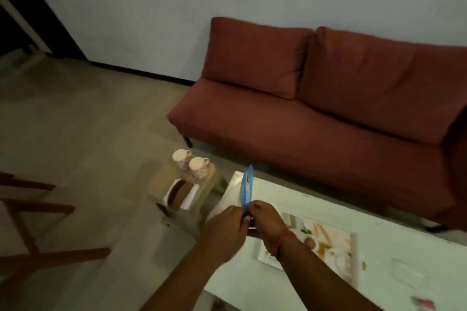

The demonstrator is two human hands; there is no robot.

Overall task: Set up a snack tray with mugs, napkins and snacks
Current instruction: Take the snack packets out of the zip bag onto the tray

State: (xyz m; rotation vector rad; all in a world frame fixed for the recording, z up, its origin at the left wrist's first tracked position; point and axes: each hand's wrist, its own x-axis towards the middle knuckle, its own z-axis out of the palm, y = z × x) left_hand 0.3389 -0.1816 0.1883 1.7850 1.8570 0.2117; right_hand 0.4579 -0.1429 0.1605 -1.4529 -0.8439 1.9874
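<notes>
Both grips pinch flat blue snack packet (pixel 247 188).
Left hand (pixel 225 231), right hand (pixel 265 219) closed; patterned tray (pixel 336 242) right; two floral mugs (pixel 190 163) beyond-left on stool (pixel 174 179).

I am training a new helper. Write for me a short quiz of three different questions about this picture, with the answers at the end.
1. True or false: the two mugs already stand on the tray.
2. Multiple choice: the blue packet is held by A) the left hand only, B) the right hand only, C) both hands.
3. Fill in: the tray lies on the white ____.

Key: 1 false, they stand on the small stool beside the table. 2 C. 3 table.
</notes>
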